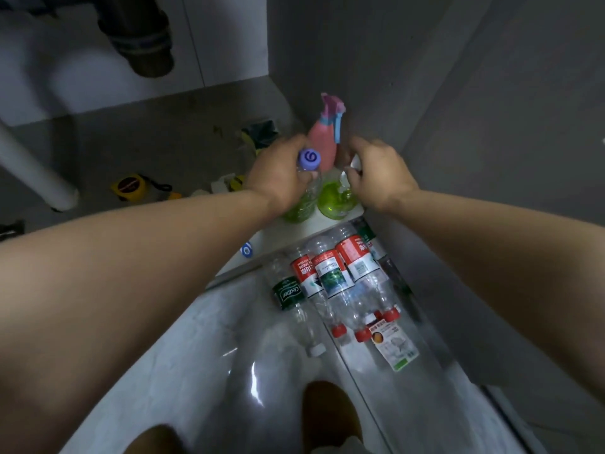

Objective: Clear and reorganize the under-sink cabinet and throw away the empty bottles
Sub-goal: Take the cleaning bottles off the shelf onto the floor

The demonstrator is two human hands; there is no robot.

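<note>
Inside the cabinet at its right front corner stand two clear bottles with green liquid. My left hand (278, 173) grips the neck of the purple-capped bottle (309, 158). My right hand (376, 173) holds the top of the second green bottle (335, 199); its cap is hidden by my fingers. A pink spray bottle (324, 139) stands upright just behind them against the right wall. On the floor in front of the cabinet lie several empty clear water bottles (330, 280) with red and green labels, side by side.
A dark drain pipe (140, 37) hangs at the upper left and a white pipe (36, 172) slants down at left. A yellow tape measure (129, 186), small yellow items and a dark bag (262, 134) lie on the cabinet floor. A blue cap (246, 250) lies on the sill.
</note>
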